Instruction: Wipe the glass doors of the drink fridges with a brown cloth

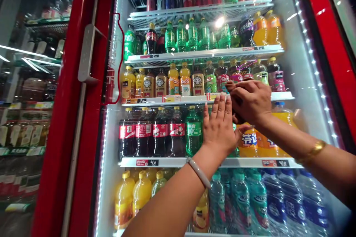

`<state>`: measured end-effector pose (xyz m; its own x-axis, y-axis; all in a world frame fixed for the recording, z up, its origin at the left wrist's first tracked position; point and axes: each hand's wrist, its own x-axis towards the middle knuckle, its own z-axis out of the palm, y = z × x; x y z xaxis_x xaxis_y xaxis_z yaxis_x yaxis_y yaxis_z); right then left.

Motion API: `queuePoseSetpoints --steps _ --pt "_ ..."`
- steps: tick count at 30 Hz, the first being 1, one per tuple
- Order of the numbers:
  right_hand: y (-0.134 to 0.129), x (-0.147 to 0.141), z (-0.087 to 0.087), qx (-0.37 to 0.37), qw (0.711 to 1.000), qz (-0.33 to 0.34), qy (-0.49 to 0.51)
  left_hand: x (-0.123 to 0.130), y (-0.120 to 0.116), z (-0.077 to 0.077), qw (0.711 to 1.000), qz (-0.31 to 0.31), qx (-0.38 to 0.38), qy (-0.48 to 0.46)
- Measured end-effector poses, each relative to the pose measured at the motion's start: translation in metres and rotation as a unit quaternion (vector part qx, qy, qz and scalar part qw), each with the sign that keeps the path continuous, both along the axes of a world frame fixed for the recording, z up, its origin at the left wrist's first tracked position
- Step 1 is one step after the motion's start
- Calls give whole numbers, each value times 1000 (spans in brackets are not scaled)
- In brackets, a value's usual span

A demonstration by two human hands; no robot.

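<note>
My left hand (219,127) lies flat against the glass door of a drinks fridge, its fingers straight and pointing up. Just right of it, my right hand (253,98) is closed, with curled fingers against the same glass. What those fingers hold, if anything, is hidden. Dark reflections of the hand show in the glass beside it. Above the right hand is a thin pink curved line (250,67), apparently on the glass. Behind the glass near my hands stand a green soda bottle (193,131) and an orange soda bottle (248,140).
A grey handle (87,53) sits on the red door frame (59,126) at left. Beside it a red-outlined decal (114,59) runs down the glass. Inside, white shelves (172,162) carry rows of bottles and cans. Another glass-fronted fridge (33,81) stands at far left.
</note>
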<state>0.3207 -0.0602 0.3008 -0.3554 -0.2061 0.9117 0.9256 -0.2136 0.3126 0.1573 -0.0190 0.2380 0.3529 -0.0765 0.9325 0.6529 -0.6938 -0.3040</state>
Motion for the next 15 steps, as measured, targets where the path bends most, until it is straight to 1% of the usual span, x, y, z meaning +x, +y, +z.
queuePoseSetpoints --steps 1,2,4,6,8,9,11,13,15 --pt "5 -10 1 2 1000 3 5 -2 1 5 1000 3 -6 -10" --pt "7 -18 -3 -6 1000 2 -10 -5 2 9 1000 7 -13 -17" --pt "4 -23 -19 -38 996 1 -77 -17 9 12 999 17 -27 -17" --pt "-5 -16 -36 -74 985 1 -154 -30 16 9 999 24 -32 -1" --pt "-11 -4 -43 -86 976 1 -202 -40 20 4 999 23 -27 22" --pt "-12 -1 -42 -84 976 -1 -200 -42 21 2 999 20 -24 28" --pt "-7 -7 -31 -49 990 0 -135 -44 20 2 999 14 -27 20" --pt "3 -28 -17 -11 999 7 -33 -42 16 6 999 13 -36 -6" --pt "12 -55 -10 -17 1000 18 13 -43 12 11 999 20 -42 -28"
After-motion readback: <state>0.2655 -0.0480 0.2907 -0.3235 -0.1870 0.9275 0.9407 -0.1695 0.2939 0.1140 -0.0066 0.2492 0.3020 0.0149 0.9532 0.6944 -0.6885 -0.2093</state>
